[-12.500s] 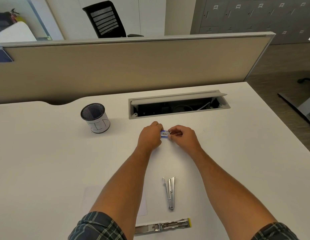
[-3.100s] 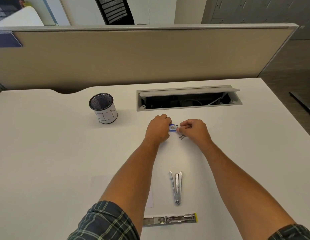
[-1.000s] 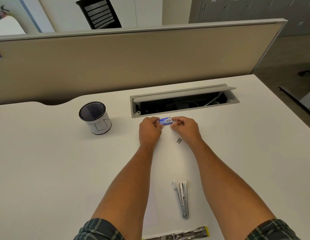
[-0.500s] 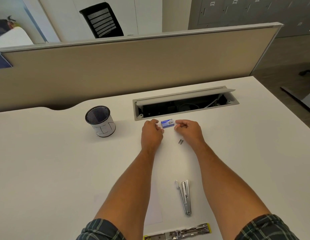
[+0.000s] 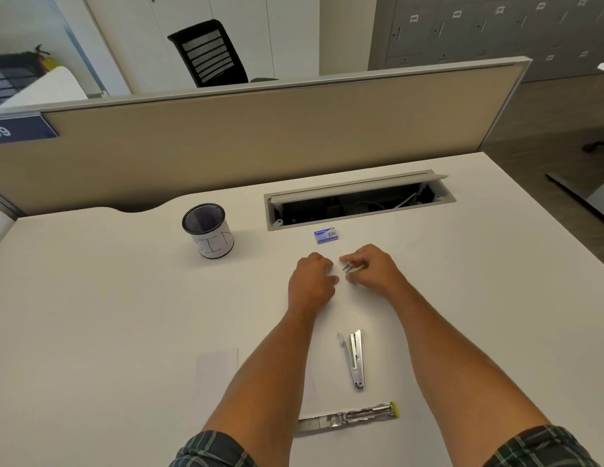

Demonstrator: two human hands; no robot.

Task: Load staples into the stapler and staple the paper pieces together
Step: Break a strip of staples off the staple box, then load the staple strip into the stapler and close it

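A small blue staple box (image 5: pixel 326 236) lies on the white desk just in front of the cable hatch, with no hand on it. My right hand (image 5: pixel 374 269) pinches a short strip of staples (image 5: pixel 346 267) between thumb and fingertips, just above the desk. My left hand (image 5: pixel 312 281) rests beside it with curled fingers and nothing in them. The stapler lies apart in two pieces nearer to me: a silver metal arm (image 5: pixel 355 358) and a base with a yellow end (image 5: pixel 352 416). White paper pieces (image 5: pixel 217 369) lie partly under my left forearm.
A black mesh pen cup (image 5: pixel 209 230) stands at the back left. The open cable hatch (image 5: pixel 357 200) is a hole in the desk behind the box. A beige partition (image 5: pixel 260 136) closes the far edge. The desk's right edge drops to the floor.
Both hands have let go of the staple box, which now lies on the desk. They drew back toward me, and my right hand picked up the staple strip from the desk.
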